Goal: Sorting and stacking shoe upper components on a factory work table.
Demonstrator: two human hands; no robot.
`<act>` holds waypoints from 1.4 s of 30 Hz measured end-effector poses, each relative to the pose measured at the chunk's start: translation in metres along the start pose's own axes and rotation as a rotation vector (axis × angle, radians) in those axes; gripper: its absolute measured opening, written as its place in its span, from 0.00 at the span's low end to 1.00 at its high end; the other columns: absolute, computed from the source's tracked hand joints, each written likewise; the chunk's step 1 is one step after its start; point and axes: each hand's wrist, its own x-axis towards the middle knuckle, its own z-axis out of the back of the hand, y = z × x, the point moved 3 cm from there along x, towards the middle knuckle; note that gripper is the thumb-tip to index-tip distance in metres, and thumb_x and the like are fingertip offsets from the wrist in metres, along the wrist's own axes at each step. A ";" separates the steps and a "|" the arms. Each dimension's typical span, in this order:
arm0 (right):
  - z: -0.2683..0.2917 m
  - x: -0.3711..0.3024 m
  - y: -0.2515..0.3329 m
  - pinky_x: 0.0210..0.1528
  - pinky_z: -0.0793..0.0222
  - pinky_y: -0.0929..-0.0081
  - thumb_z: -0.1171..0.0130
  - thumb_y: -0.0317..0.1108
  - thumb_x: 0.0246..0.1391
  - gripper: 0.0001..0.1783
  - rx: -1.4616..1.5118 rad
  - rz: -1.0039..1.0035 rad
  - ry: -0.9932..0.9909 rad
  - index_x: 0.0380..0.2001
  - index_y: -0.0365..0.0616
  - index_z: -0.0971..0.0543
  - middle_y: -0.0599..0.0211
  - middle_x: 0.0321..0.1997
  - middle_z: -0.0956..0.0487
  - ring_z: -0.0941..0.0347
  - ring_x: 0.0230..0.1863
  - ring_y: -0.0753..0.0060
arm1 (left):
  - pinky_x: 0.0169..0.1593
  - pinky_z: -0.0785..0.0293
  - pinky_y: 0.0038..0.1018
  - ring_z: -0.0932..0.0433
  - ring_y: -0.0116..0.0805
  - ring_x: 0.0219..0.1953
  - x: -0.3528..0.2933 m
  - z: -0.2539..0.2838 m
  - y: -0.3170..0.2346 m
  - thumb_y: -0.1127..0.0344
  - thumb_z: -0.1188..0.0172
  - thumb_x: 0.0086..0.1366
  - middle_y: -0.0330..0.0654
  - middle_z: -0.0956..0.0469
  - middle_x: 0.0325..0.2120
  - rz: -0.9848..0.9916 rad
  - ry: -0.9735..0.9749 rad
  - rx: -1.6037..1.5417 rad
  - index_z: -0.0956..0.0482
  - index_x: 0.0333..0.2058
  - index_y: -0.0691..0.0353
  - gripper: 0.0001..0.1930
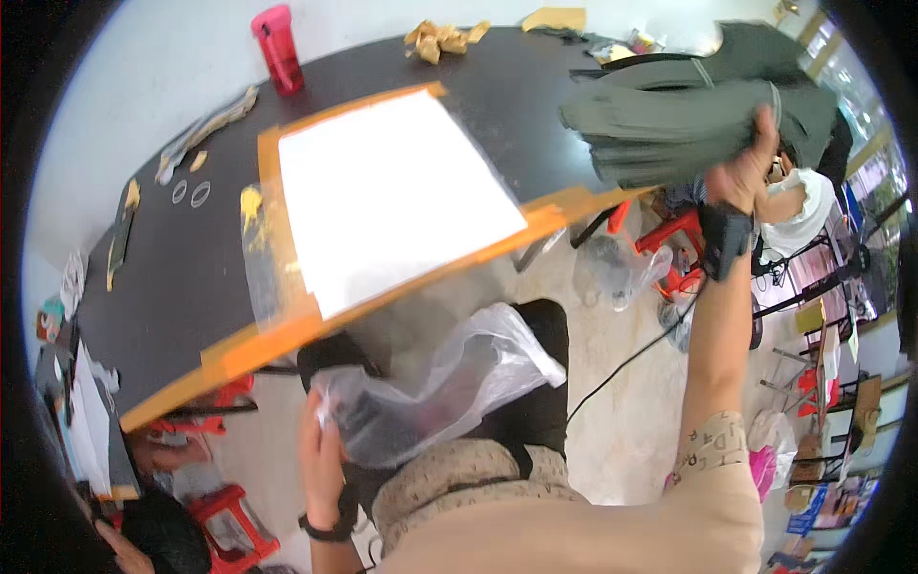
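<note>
- Pale wall (172, 77) is backing a dark bench (172, 306), with orange-brown tape (253, 346) running along its near edge.
- Down at the lap, the left hand (323, 445) is gripping one end of a clear plastic bag (430, 407), fingers closing on the film, and the bag is draping crumpled across to the right.
- Over on the far right, the right hand (741, 177) is meeting the near end of a grey-green bundle (660, 129), thumb lying along it; blur is hiding whether those fingers are gripping or merely touching.
- That bundle is resting on the bench's right end, a pale band (776, 103) circling it near the thumb.
- Between them, a white sheet (392, 201) is covering the middle of the bench.
- Behind, a pink bottle (278, 53) is standing left of some crumpled brown paper (443, 41).
</note>
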 end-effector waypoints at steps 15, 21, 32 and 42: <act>-0.002 0.041 -0.236 0.59 0.51 0.55 0.31 0.39 0.28 0.48 -1.845 0.339 0.887 0.57 0.52 0.42 0.59 0.55 0.36 0.46 0.59 0.51 | 0.57 0.46 0.37 0.43 0.56 0.58 -0.032 -0.050 -0.043 0.65 0.53 0.63 0.60 0.43 0.56 -0.586 0.296 0.245 0.30 0.45 0.69 0.16; -0.011 0.008 -0.176 0.59 0.47 0.65 0.37 0.39 0.40 0.33 -1.335 0.213 0.930 0.51 0.44 0.34 0.54 0.54 0.35 0.42 0.58 0.56 | 0.54 0.38 0.36 0.38 0.55 0.56 -0.024 -0.057 -0.043 0.69 0.52 0.55 0.62 0.41 0.54 -0.605 0.340 0.232 0.25 0.41 0.68 0.16; 0.033 -0.268 -0.089 0.50 0.39 0.71 0.40 0.25 0.35 0.35 -1.263 -0.435 1.220 0.52 0.44 0.36 0.56 0.41 0.28 0.33 0.47 0.56 | 0.54 0.40 0.42 0.36 0.52 0.52 -0.051 0.013 -0.009 0.61 0.51 0.57 0.57 0.41 0.54 -0.386 -0.142 -0.030 0.30 0.45 0.70 0.21; -0.009 -0.336 -0.078 0.39 0.33 0.71 0.51 0.16 0.37 0.16 -0.916 -0.039 1.130 0.34 0.40 0.25 0.58 0.36 0.27 0.30 0.37 0.56 | 0.51 0.39 0.36 0.31 0.44 0.45 -0.126 0.096 0.016 0.70 0.49 0.48 0.53 0.29 0.40 -0.327 -0.341 -0.293 0.26 0.33 0.72 0.14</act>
